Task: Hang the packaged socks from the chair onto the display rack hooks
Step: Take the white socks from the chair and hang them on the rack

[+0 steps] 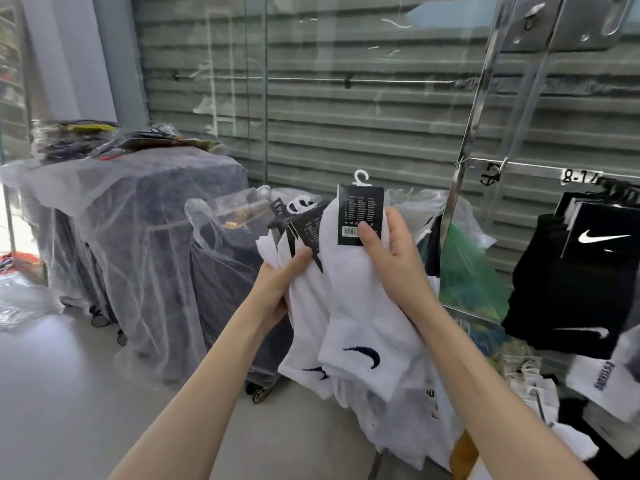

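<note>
Right hand [388, 261] grips the front white sock pack [360, 299], left hand [280, 282] the bundle [304, 306]; next, hook it onto the rack rail [540, 165], frame right.

Two hands are in view, the left hand [277, 285] and the right hand [394, 261]. Between them is a fanned bunch of white sock packs [346, 306]; their exact number cannot be told, but at least three black card labels [360, 216] show, and three white plastic hangers [361, 177] stick up. Two dark swoosh marks [363, 355] are visible on the white socks. On the display rack [464, 161] hangs one group of black sock packs [568, 282], count unclear. Two plastic-draped units [138, 237] stand at left.
</note>
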A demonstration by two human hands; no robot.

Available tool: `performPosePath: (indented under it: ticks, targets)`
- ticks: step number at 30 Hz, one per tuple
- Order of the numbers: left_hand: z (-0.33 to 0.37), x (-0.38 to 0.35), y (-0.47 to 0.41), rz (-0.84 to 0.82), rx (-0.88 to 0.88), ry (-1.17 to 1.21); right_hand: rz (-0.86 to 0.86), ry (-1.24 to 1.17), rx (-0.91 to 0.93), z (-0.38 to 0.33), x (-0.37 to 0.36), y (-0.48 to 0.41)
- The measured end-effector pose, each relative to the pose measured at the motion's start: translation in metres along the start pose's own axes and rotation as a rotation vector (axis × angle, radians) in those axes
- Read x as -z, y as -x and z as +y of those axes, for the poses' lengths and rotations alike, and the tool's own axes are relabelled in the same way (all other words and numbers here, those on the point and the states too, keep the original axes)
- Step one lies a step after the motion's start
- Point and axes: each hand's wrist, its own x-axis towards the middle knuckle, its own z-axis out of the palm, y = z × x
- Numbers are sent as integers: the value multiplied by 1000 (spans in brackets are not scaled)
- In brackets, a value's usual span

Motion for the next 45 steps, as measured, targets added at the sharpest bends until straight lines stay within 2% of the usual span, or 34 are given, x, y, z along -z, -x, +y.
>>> performPosePath:
  ticks: [4, 7, 10, 14, 18, 23, 30, 35, 40, 45]
  targets:
    - [-7, -9, 3, 46, 58, 36, -19, -3, -61, 7, 8, 2]
    - [-9, -18, 8, 23, 58, -11, -21, 37, -44, 14, 9, 5]
    - [-12, -23, 14, 70, 57, -4, -62, 83, -43, 14, 10, 8]
    - [-18, -18, 20, 175, 97, 60, -156, -126, -191, 12, 16, 15]
    - [-25, -14, 19, 206, 182, 114, -58, -260, -334, 7, 35, 14]
    - [-23, -16, 16, 216, 205, 123, 19, -177, -441, 4, 72, 11]
    - [-16, 0, 11, 288, 153, 150, 313, 195, -328, 9, 128, -20]
    - [-8, 9, 16, 232, 169, 113, 372, 437, -238, 13, 136, -44]
    - [-4, 2, 20, 159, 197, 87, 374, 513, -195, 13, 129, -53]
    - [-4, -4, 23, 150, 209, 93, 488, 457, -164, 19, 131, -41]
